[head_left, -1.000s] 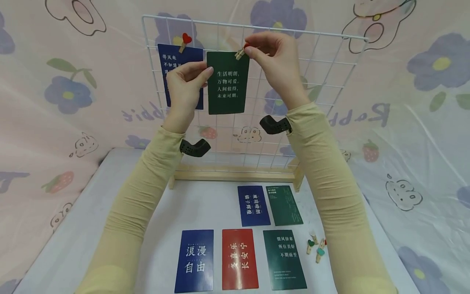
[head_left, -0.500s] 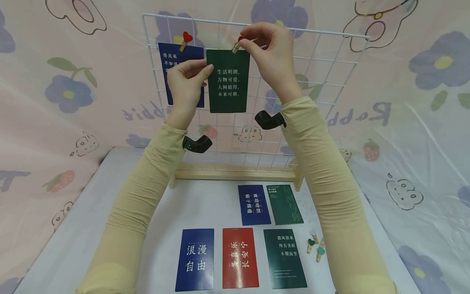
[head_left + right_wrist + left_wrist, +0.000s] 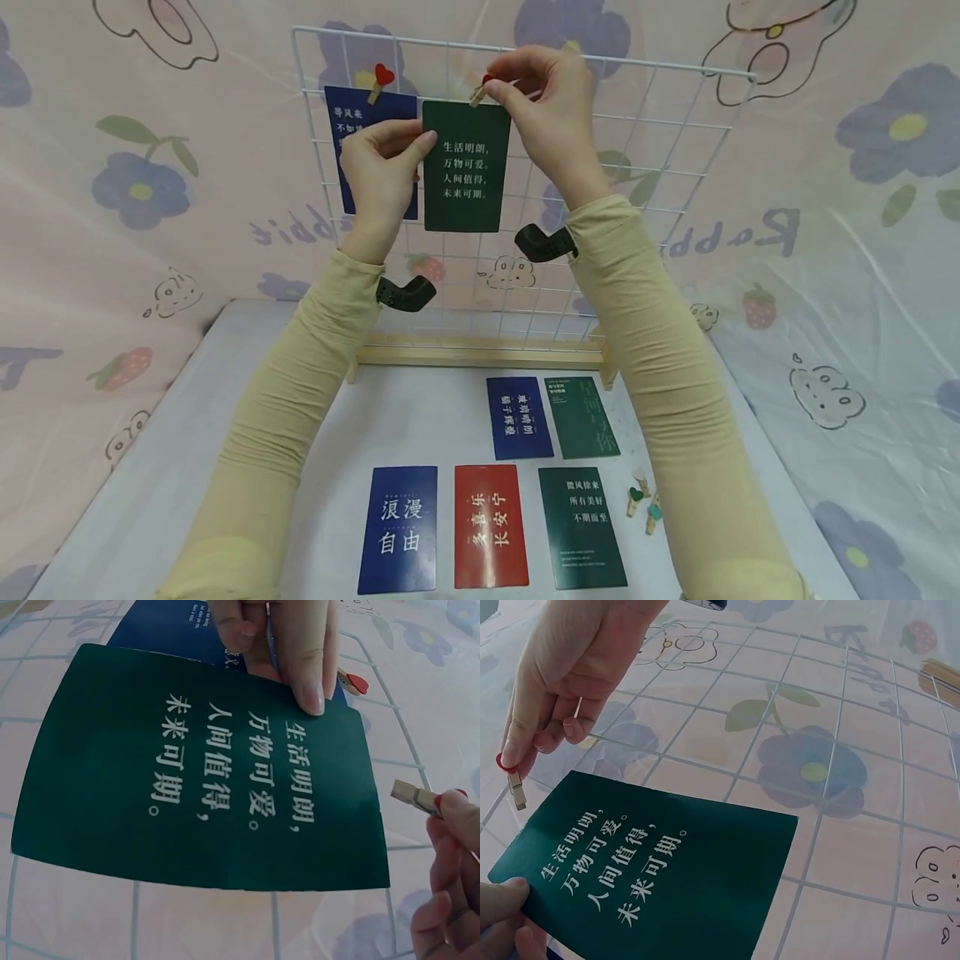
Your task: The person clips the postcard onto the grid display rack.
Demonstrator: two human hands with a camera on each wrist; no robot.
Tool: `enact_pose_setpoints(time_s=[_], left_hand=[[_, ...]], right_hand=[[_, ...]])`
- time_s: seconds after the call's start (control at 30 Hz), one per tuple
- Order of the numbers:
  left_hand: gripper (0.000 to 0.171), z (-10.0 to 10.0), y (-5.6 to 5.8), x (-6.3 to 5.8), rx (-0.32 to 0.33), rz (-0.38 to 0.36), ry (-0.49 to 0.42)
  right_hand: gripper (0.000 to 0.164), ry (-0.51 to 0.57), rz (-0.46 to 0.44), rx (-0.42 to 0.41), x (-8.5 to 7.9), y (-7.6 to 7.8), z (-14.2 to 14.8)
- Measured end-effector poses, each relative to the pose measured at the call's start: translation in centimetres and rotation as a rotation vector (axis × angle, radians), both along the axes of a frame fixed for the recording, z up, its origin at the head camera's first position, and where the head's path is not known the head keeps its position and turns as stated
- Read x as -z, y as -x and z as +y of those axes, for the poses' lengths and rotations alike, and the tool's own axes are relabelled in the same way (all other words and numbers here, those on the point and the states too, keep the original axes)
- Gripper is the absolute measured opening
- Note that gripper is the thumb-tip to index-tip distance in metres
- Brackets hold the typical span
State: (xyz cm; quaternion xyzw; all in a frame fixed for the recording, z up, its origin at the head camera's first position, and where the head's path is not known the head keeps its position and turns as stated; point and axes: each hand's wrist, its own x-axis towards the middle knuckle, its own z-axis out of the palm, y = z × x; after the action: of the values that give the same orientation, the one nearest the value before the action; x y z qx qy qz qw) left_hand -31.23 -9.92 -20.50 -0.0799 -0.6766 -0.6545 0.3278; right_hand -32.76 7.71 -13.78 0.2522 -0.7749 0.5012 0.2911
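Observation:
My left hand (image 3: pixel 384 171) pinches the left edge of a dark green card (image 3: pixel 465 171) with white lettering and holds it upright against the white wire grid (image 3: pixel 637 125). Between thumb and fingers, my right hand (image 3: pixel 551 108) grips a small wooden clothespin (image 3: pixel 477 96) with a red heart on it. The pin's tip stands right at the card's top edge, just apart from it in the right wrist view. A blue card (image 3: pixel 345 179), partly hidden behind my left hand, hangs on the grid from another red-heart clothespin (image 3: pixel 377 85).
Nearer on the white table (image 3: pixel 322 500) lie a blue card (image 3: pixel 397 531), a red card (image 3: pixel 491 527) and a green card (image 3: pixel 581 575). Behind them are a smaller blue card (image 3: pixel 520 418) and a green card (image 3: pixel 581 417). Several loose clothespins (image 3: pixel 634 500) lie by my right sleeve. A wooden base (image 3: pixel 480 357) supports the grid.
My right hand has moved left and slightly up with the clothespin, from the card's top right corner to above its top edge. The left hand and green card have hardly moved.

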Motion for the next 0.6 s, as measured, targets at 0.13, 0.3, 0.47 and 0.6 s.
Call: enact_pose_setpoints(time_s=[0.13,0.3,0.47,0.6], left_hand=[[0.023,0.08,0.05,-0.03,-0.018,0.008,0.017],[0.024,0.18,0.23,-0.06,-0.013,0.006,0.004],[0.024,0.28,0.3,-0.04,-0.012,-0.001,0.005],[0.023,0.37,0.15,-0.1,-0.011,0.007,0.007]], right_hand=[[0.015,-0.015,0.017,0.022,0.03,-0.1,-0.12],[0.012,-0.026,0.024,0.036,-0.03,-0.05,-0.19],[0.011,-0.028,0.005,0.039,-0.13,0.16,-0.27],[0.011,-0.035,-0.013,0.056,-0.3,0.19,-0.27]])
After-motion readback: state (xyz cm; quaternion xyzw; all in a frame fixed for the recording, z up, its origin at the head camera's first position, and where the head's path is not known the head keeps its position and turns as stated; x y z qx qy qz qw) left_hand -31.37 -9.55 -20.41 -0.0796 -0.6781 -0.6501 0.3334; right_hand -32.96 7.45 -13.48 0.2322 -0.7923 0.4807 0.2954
